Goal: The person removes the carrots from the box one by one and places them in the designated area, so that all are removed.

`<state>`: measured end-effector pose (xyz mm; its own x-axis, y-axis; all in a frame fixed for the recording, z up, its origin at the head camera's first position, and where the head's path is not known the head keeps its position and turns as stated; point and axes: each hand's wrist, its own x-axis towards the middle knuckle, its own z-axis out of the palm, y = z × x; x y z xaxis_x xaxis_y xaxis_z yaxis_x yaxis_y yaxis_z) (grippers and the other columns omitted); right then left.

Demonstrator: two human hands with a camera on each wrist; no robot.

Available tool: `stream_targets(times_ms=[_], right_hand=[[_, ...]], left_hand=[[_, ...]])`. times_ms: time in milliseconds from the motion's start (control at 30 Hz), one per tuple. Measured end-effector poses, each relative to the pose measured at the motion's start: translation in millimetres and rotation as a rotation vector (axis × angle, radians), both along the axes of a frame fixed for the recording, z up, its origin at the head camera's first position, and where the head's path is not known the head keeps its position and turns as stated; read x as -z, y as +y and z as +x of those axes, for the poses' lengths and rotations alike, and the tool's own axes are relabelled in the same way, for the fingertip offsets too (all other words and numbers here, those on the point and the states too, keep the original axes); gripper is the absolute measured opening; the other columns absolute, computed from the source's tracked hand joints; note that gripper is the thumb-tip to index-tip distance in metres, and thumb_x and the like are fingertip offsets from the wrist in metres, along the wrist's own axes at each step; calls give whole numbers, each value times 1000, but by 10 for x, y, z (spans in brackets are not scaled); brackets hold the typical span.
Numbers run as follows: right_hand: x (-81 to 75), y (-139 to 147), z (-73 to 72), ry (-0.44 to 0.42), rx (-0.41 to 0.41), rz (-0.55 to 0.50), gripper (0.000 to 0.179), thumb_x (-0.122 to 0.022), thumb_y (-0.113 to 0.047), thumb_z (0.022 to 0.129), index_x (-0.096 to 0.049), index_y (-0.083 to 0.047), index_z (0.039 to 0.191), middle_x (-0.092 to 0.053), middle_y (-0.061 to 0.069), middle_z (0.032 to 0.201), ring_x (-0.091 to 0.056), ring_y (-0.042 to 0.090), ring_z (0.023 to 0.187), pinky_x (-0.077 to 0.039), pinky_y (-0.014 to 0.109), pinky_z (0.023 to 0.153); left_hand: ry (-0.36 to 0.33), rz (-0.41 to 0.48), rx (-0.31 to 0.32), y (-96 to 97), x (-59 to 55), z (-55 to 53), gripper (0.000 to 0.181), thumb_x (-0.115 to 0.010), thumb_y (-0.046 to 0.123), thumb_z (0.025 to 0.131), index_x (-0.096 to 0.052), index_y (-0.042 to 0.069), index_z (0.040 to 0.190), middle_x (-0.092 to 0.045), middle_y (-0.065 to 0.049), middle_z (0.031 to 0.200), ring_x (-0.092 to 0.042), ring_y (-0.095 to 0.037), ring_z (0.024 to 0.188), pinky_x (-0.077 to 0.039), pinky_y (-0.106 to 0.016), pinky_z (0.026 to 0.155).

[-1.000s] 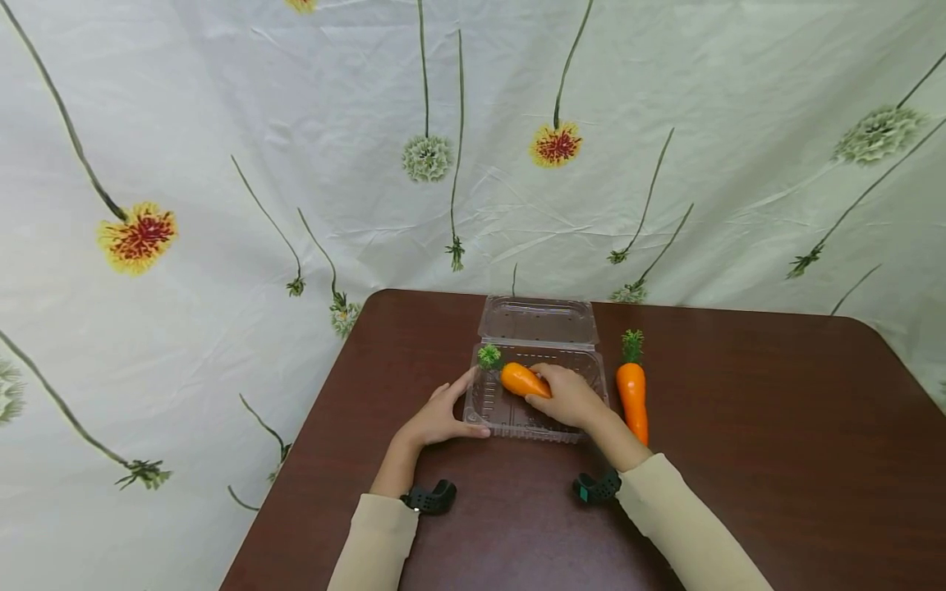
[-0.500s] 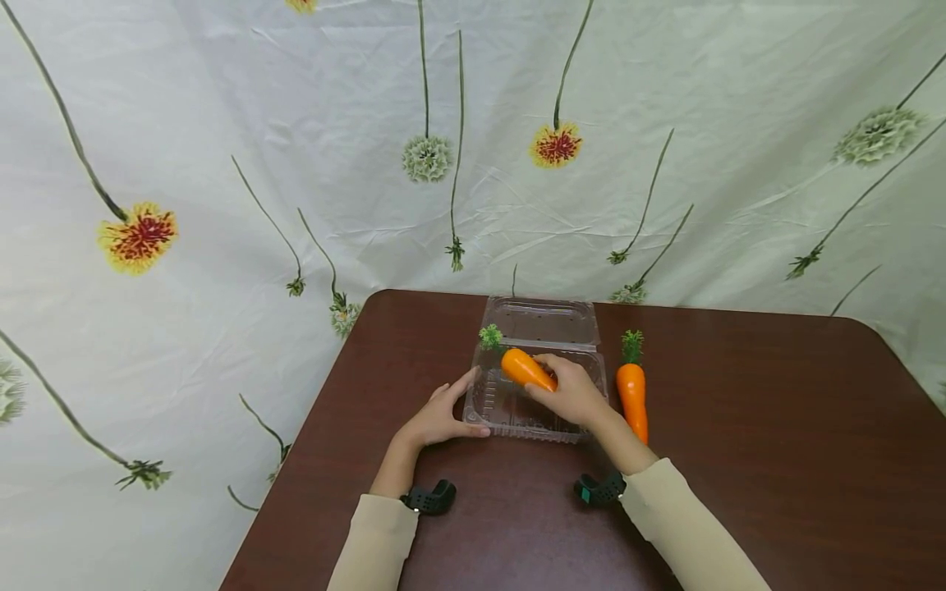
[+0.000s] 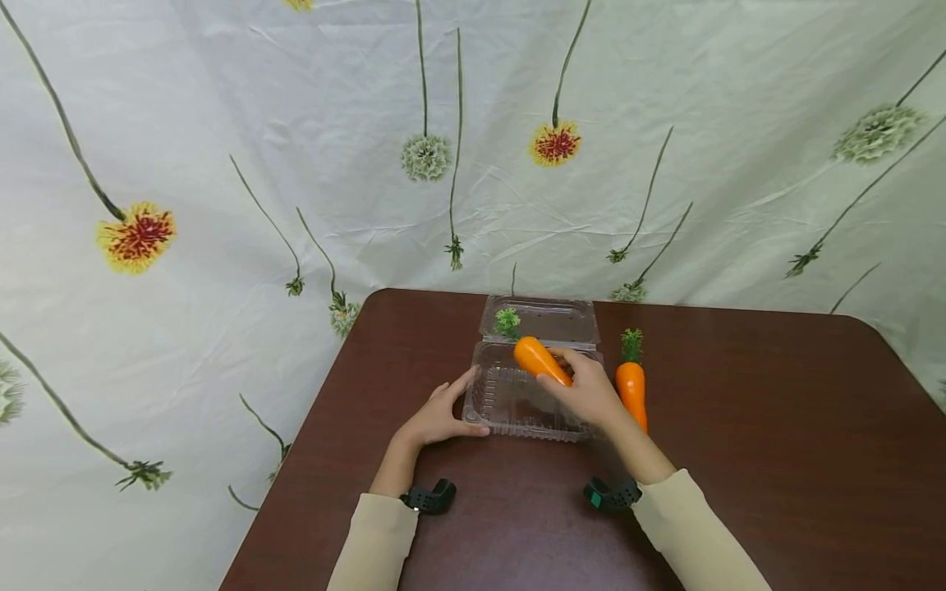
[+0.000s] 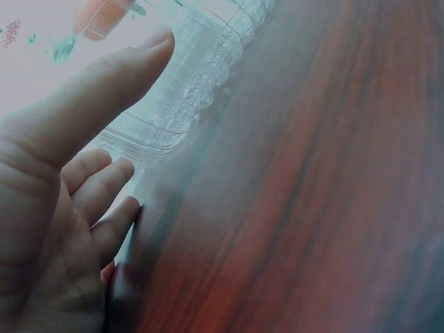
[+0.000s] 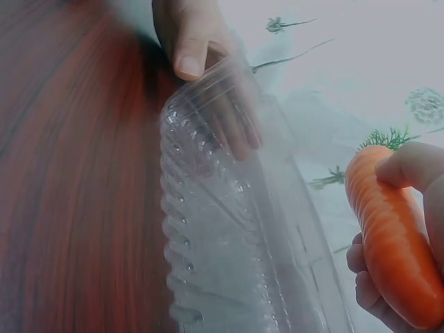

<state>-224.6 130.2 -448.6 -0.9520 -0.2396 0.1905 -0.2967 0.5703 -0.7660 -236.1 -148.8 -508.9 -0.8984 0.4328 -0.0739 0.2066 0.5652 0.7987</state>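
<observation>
My right hand (image 3: 587,392) grips an orange carrot (image 3: 542,359) around its lower part, thumb on one side and fingers on the other. The carrot is raised over a clear plastic clamshell container (image 3: 517,431), tilted with its green leafy top (image 3: 507,322) pointing away and left. Spread around the container's left front corner, my left hand (image 3: 434,417) has its fingers along the side and its thumb at the front edge. In the right wrist view, the carrot (image 5: 392,232) is beside the container's ridged wall (image 5: 177,222). Some of the left fingers show through the plastic.
The container's lid (image 3: 550,316) lies folded back toward the table's far edge. A second carrot (image 3: 631,390) rests on the brown table (image 3: 776,427) just right of the container, its tip hidden by the right forearm. A flowered cloth (image 3: 332,107) hangs behind.
My right hand has lifted the carrot up from within the container and shifted it slightly right and away. The left hand has stayed at the container's corner.
</observation>
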Motion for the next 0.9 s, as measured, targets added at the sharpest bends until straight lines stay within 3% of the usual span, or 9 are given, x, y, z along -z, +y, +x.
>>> stream_targets(times_ms=[200, 533, 900], right_hand=[[25, 101, 56, 52, 57, -54, 50, -71, -25, 91, -57, 0, 132, -65, 10, 99, -59, 19, 77, -50, 33, 64], [51, 216, 155, 45, 134, -114, 50, -71, -21, 91, -55, 3, 131, -64, 15, 100, -58, 23, 77, -49, 33, 65], [80, 364, 244, 64, 228, -113, 49, -71, -24, 91, -57, 3, 129, -64, 15, 99, -60, 26, 80, -51, 37, 70]], left_hand=[[-4, -2, 5, 4, -7, 1, 107, -86, 40, 73, -24, 22, 157, -28, -5, 158, -5, -45, 144, -16, -65, 109], [21, 11, 26, -6, -2, -15, 105, -85, 42, 74, -23, 23, 157, -25, -2, 159, -6, -44, 145, -16, -64, 109], [27, 7, 25, -1, 1, -10, 105, -85, 42, 73, -24, 23, 157, -26, -2, 159, -5, -44, 145, -14, -65, 110]])
